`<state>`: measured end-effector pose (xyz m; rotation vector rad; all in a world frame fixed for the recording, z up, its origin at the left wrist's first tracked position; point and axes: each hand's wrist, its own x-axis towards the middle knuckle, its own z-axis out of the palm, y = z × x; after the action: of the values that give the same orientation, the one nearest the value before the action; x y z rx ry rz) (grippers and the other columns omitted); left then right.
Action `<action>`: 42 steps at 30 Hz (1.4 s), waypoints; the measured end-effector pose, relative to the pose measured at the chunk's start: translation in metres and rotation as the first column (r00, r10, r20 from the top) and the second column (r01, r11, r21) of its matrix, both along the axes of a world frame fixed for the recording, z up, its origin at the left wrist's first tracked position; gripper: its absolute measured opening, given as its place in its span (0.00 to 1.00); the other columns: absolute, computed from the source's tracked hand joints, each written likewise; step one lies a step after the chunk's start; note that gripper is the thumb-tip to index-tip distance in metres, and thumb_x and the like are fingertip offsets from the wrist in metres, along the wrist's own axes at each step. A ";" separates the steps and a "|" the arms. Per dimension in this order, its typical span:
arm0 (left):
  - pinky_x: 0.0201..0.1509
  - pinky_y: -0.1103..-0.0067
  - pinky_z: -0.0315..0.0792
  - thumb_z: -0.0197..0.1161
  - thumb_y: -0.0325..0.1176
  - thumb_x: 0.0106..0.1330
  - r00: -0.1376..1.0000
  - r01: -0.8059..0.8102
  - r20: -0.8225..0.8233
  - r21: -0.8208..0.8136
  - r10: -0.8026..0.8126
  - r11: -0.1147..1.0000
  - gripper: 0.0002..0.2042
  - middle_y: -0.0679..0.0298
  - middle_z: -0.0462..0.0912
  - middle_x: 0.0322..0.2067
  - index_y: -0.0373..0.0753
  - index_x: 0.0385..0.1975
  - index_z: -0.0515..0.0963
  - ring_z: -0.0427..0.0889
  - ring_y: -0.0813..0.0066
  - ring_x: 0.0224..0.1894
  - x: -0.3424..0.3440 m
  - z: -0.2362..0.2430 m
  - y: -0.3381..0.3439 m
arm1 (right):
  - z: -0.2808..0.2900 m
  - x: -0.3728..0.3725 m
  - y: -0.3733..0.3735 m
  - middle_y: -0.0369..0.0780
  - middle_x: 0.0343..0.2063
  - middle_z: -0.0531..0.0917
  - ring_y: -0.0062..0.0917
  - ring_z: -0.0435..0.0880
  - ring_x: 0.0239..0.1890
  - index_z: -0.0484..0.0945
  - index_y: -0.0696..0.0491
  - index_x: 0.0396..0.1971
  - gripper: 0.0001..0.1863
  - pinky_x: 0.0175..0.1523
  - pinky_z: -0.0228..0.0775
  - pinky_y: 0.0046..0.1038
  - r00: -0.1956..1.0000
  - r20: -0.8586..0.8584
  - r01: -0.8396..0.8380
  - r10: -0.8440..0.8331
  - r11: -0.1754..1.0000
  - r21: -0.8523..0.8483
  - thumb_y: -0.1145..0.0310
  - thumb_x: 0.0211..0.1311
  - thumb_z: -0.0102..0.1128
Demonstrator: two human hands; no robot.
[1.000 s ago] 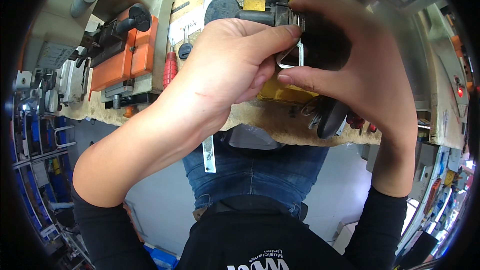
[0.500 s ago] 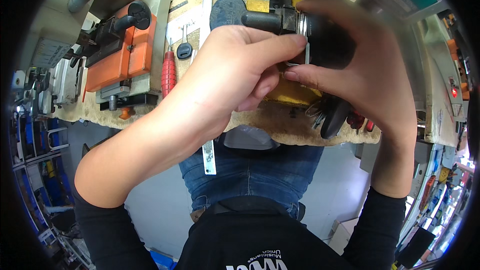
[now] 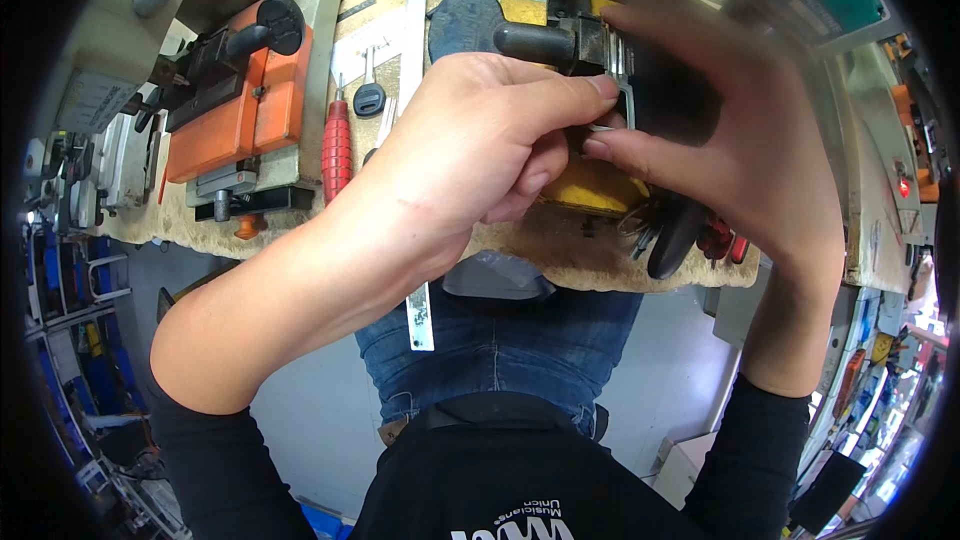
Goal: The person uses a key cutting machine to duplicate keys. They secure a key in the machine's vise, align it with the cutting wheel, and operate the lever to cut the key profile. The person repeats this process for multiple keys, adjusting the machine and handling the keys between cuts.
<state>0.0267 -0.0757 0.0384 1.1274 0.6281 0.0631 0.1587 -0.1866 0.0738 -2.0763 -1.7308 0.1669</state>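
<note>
My left hand [image 3: 500,130] is closed, its thumb and forefinger pinching a small silver metal piece [image 3: 628,105] at the clamp of a key cutting machine [image 3: 590,45]. What its other fingers do under the palm is hidden. My right hand [image 3: 745,140] arches around the clamp's right side with thumb and forefinger wide apart. Its thumb tip is by the lower end of the silver piece, and its blurred forefinger reaches the top of the clamp. Between them the area is dark and hard to make out. A black lever handle [image 3: 535,40] points left from the clamp.
Left of my hands lie a red-handled screwdriver [image 3: 337,150], a black-headed key [image 3: 370,95] and a caliper [image 3: 414,20]. An orange machine [image 3: 240,110] stands farther left. A yellow base [image 3: 595,188] and a black handle [image 3: 675,245] sit near the bench's front edge.
The view has shifted slightly. More of the silver piece shows between my thumbs, and it looks turned a little. My right forefinger is blurred by motion; both hands stay at the clamp.
</note>
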 end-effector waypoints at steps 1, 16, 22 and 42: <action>0.12 0.88 0.46 0.57 0.38 0.69 1.000 0.003 0.002 0.002 -0.003 1.000 0.16 0.75 0.63 0.07 0.40 0.19 0.74 0.54 0.89 0.07 -0.001 -0.001 0.000 | -0.014 0.007 -0.004 0.45 0.44 0.83 0.30 0.83 0.46 0.77 0.56 0.52 0.35 0.53 0.73 0.28 0.997 0.072 -0.009 0.006 0.999 0.044 0.63 0.40 0.78; 0.28 0.82 0.69 0.62 0.29 0.64 0.859 -0.274 0.504 0.600 -0.089 0.752 0.07 0.61 0.81 0.25 0.31 0.35 0.81 0.77 0.80 0.25 -0.070 -0.009 -0.008 | -0.014 -0.025 -0.040 0.48 0.41 0.81 0.43 0.79 0.43 0.77 0.62 0.45 0.29 0.50 0.71 0.37 0.980 0.199 -0.105 0.025 0.910 0.402 0.62 0.43 0.76; 0.23 0.88 0.73 0.59 0.21 0.65 0.751 -0.554 0.608 0.369 0.257 0.747 0.07 0.58 0.80 0.31 0.29 0.41 0.79 0.78 0.82 0.24 -0.156 -0.043 0.008 | -0.008 -0.056 -0.030 0.47 0.33 0.81 0.30 0.79 0.33 0.80 0.60 0.38 0.13 0.38 0.73 0.26 0.988 0.144 -0.032 -0.051 0.853 0.521 0.81 0.50 0.67; 0.30 0.85 0.72 0.63 0.24 0.64 0.238 -0.953 0.578 -0.017 0.780 0.303 0.09 0.60 0.82 0.35 0.31 0.42 0.76 0.77 0.82 0.27 -0.265 -0.102 0.067 | -0.036 -0.153 0.025 0.50 0.46 0.80 0.40 0.82 0.45 0.77 0.60 0.46 0.22 0.49 0.75 0.33 0.977 -0.019 -0.208 0.210 0.975 0.079 0.85 0.46 0.64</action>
<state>-0.2387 -0.0088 -0.0641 0.8615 0.7402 1.5319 0.0062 -0.1621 0.0381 -1.8270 -1.9069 0.1872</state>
